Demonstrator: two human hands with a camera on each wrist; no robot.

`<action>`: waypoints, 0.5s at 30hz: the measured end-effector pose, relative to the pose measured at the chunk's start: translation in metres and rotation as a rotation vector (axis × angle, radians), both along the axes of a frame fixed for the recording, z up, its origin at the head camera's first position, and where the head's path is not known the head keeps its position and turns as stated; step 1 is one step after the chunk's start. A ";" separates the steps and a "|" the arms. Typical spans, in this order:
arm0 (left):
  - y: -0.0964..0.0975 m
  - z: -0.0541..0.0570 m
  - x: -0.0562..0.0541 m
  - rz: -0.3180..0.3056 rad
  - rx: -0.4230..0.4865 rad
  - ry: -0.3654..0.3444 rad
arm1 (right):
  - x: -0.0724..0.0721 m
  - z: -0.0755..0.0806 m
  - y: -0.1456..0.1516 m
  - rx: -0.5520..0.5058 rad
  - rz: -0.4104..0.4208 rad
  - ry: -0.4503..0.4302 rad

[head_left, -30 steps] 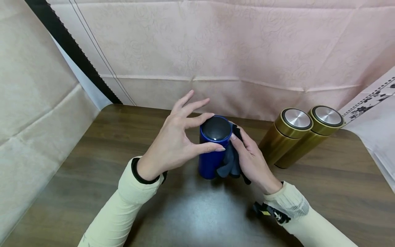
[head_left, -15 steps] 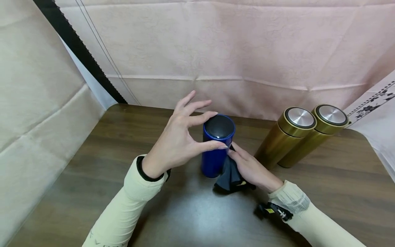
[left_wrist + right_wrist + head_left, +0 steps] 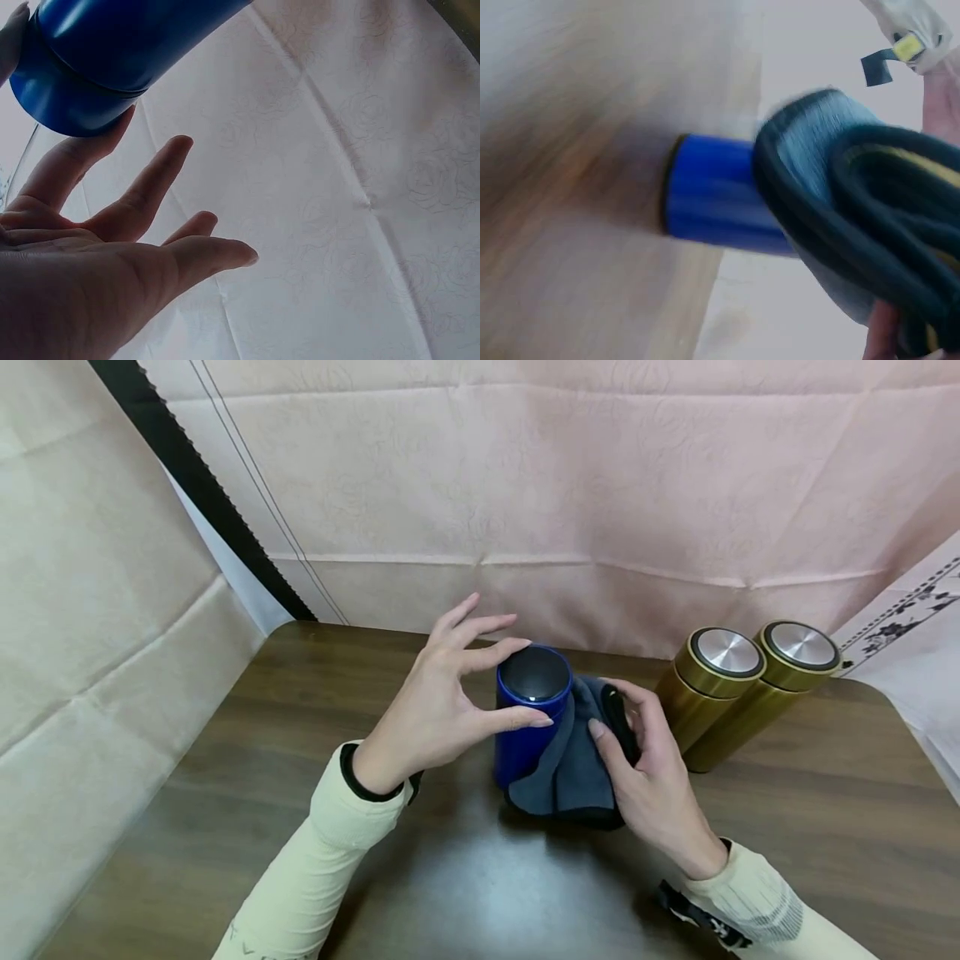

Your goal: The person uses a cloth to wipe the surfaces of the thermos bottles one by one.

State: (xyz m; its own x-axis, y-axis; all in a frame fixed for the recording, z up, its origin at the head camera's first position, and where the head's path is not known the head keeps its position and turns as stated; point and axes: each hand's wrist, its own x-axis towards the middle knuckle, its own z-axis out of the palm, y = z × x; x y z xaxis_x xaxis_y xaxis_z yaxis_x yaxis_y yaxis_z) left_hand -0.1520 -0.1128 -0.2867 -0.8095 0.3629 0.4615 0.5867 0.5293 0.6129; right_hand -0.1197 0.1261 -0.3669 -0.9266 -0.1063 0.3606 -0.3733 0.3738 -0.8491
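A blue thermos with a dark top stands upright on the table. My left hand pinches it near the lid between thumb and index finger, the other fingers spread away. In the left wrist view the thermos has a seam below its lid, with a fingertip against the lid end. My right hand holds a folded grey-blue cloth with black edging at the thermos's right side. The cloth covers part of the thermos in the right wrist view, where yellow shows in its folds.
Two gold flasks with silver-topped lids, a nearer one and a farther one, stand close together right of my right hand. A pale pink patterned curtain hangs behind the brown wooden table.
My right hand rubbed the cloth down the thermos's side, then moved right, and the cloth now spreads wider beside it. The left hand keeps its pinch at the lid.
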 end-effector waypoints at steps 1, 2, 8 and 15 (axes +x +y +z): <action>0.000 0.000 0.000 0.001 0.003 0.006 | -0.001 0.003 -0.002 -0.021 -0.015 0.003; -0.001 -0.001 0.000 0.000 0.006 0.009 | -0.002 0.005 -0.005 -0.041 -0.022 0.004; 0.001 -0.006 0.000 -0.027 0.019 0.035 | -0.020 0.011 -0.014 -0.173 0.137 -0.061; 0.001 -0.008 0.001 -0.036 0.055 0.079 | -0.048 0.004 -0.014 -0.194 0.335 -0.297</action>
